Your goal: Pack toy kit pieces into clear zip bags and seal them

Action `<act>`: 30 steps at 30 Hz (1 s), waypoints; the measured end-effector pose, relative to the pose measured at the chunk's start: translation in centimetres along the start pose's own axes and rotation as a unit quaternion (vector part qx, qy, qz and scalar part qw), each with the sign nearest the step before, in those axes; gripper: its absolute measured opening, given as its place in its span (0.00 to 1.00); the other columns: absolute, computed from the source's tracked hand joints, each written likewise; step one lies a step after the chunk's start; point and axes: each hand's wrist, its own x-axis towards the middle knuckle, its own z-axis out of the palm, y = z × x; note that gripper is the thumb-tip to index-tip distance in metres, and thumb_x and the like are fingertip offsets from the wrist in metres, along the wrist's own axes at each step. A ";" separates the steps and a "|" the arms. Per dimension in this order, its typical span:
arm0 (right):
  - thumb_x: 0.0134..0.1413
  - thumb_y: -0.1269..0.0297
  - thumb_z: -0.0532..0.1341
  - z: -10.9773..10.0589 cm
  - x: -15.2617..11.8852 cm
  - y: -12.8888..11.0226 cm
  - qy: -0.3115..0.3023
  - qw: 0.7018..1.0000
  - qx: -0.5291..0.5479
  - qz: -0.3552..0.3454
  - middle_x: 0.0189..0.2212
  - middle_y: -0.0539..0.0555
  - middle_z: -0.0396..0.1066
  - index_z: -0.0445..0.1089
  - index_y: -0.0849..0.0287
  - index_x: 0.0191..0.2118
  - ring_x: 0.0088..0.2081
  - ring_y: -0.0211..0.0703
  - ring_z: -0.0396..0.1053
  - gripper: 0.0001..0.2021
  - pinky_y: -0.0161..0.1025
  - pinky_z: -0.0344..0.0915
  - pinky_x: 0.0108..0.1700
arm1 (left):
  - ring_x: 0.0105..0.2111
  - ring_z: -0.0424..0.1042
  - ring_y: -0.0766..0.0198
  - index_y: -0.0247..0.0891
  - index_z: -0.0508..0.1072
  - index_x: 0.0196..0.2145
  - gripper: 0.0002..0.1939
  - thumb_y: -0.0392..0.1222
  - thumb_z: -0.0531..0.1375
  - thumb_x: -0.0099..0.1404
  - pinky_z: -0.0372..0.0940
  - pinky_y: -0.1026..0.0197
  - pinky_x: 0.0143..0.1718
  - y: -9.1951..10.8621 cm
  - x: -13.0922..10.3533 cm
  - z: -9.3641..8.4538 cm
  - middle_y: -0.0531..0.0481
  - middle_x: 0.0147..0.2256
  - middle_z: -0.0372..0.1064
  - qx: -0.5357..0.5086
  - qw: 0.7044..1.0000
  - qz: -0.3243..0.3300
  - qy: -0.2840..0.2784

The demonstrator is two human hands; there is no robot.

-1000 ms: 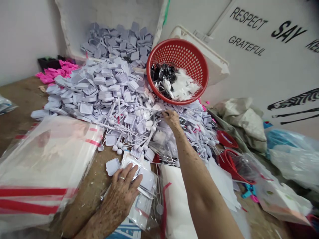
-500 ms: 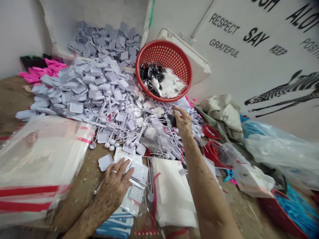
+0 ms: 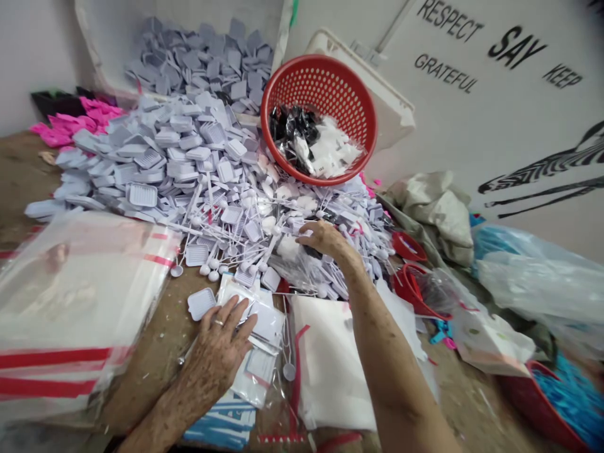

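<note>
My left hand [image 3: 224, 340] lies with fingers spread on a clear packet [image 3: 267, 324] with pale plastic pieces inside, atop other flat packets. Just left of its fingertips is a small ribbed tray [image 3: 201, 303]. My right hand [image 3: 323, 239] reaches over the heap of pale lilac spoons and trays [image 3: 231, 217], its fingers curved and slightly apart near a white packet [image 3: 290, 246] and clear film. Something dark shows beneath the right hand; whether the fingers touch it cannot be made out.
A red perforated basket [image 3: 349, 82] with black and white packets leans behind the heap. Large clear bags with red strips [image 3: 70, 302] lie left, white bags [image 3: 330, 365] front centre. Red bowls [image 3: 410, 289] and plastic bags stand right. Pink items [image 3: 70, 126] lie back left.
My right hand has moved left and its fingers now hang over the white packet and film. My left hand stays on the packet. The camera view has shifted slightly.
</note>
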 end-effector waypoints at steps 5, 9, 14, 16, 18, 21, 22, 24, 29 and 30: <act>0.54 0.59 0.65 2.0 -2.0 -0.5 0.027 0.998 -0.056 0.011 0.43 0.60 0.79 0.70 0.57 0.58 0.46 0.54 0.74 0.25 0.43 0.66 0.45 | 0.64 0.58 0.50 0.43 0.69 0.57 0.19 0.43 0.57 0.69 0.53 0.45 0.59 0.0 0.1 0.0 0.45 0.62 0.65 -0.007 1.000 0.001 -0.007; 0.56 0.60 0.63 3.2 -3.5 -1.5 0.046 0.997 -0.061 -0.002 0.38 0.60 0.80 0.73 0.54 0.55 0.43 0.55 0.75 0.21 0.43 0.65 0.43 | 0.63 0.59 0.50 0.43 0.70 0.56 0.18 0.43 0.56 0.70 0.53 0.45 0.59 0.1 0.3 -0.4 0.44 0.61 0.65 -0.005 1.000 0.003 -0.004; 0.57 0.60 0.60 2.5 -3.6 -1.1 0.104 0.994 -0.010 0.009 0.30 0.54 0.79 0.79 0.54 0.42 0.33 0.47 0.74 0.13 0.38 0.63 0.36 | 0.62 0.61 0.50 0.41 0.71 0.55 0.17 0.41 0.56 0.69 0.54 0.46 0.58 0.1 0.4 -0.6 0.43 0.60 0.67 0.000 1.000 0.012 0.007; 0.58 0.58 0.57 1.0 -4.4 -0.9 0.147 0.989 0.012 0.025 0.25 0.52 0.76 0.79 0.57 0.42 0.28 0.44 0.71 0.15 0.37 0.61 0.32 | 0.61 0.61 0.50 0.42 0.72 0.55 0.17 0.41 0.57 0.69 0.54 0.47 0.58 -0.1 0.4 -0.5 0.44 0.60 0.67 -0.002 1.000 0.011 0.004; 0.58 0.57 0.57 -0.9 -6.5 -1.0 0.209 0.975 0.064 0.032 0.21 0.50 0.72 0.79 0.59 0.40 0.23 0.40 0.66 0.16 0.36 0.58 0.29 | 0.61 0.63 0.50 0.43 0.72 0.54 0.17 0.41 0.58 0.69 0.54 0.47 0.57 -0.3 0.5 -0.6 0.44 0.59 0.68 -0.007 1.000 0.007 -0.003; 0.55 0.53 0.61 -2.8 -11.8 -2.4 0.235 0.952 0.197 0.003 0.16 0.47 0.66 0.79 0.59 0.35 0.19 0.36 0.58 0.15 0.35 0.54 0.24 | 0.61 0.63 0.50 0.40 0.68 0.59 0.21 0.42 0.57 0.70 0.54 0.46 0.59 -0.2 1.1 -2.0 0.40 0.59 0.67 -0.043 0.999 -0.006 -0.020; 0.54 0.52 0.62 -2.9 -13.8 -3.1 0.197 0.952 0.235 -0.017 0.17 0.47 0.66 0.79 0.58 0.34 0.19 0.35 0.58 0.15 0.34 0.54 0.23 | 0.61 0.63 0.49 0.37 0.65 0.61 0.24 0.44 0.57 0.70 0.54 0.46 0.59 0.1 1.4 -2.9 0.38 0.60 0.66 -0.072 0.997 -0.012 -0.025; 0.54 0.53 0.63 -2.1 -17.5 -4.7 0.090 0.952 0.286 -0.064 0.20 0.48 0.71 0.79 0.57 0.32 0.21 0.36 0.62 0.13 0.33 0.57 0.25 | 0.62 0.62 0.48 0.32 0.60 0.64 0.32 0.50 0.59 0.68 0.55 0.46 0.60 1.0 2.2 -4.8 0.34 0.62 0.63 -0.169 0.984 -0.031 -0.045; 0.59 0.52 0.61 2.3 -23.6 -7.5 -0.004 0.923 0.378 -0.077 0.20 0.46 0.67 0.76 0.57 0.41 0.22 0.35 0.60 0.14 0.33 0.57 0.26 | 0.39 0.74 0.59 0.36 0.71 0.52 0.21 0.49 0.56 0.67 0.69 0.58 0.42 4.1 3.1 -7.7 0.48 0.40 0.76 -0.455 0.853 -0.159 -0.201; 0.60 0.52 0.60 3.1 -24.4 -7.6 0.002 0.914 0.401 -0.059 0.19 0.45 0.64 0.74 0.58 0.44 0.21 0.34 0.58 0.16 0.32 0.55 0.25 | 0.34 0.73 0.61 0.36 0.73 0.49 0.19 0.49 0.56 0.66 0.70 0.60 0.37 4.5 2.9 -7.7 0.50 0.36 0.74 -0.492 0.822 -0.197 -0.207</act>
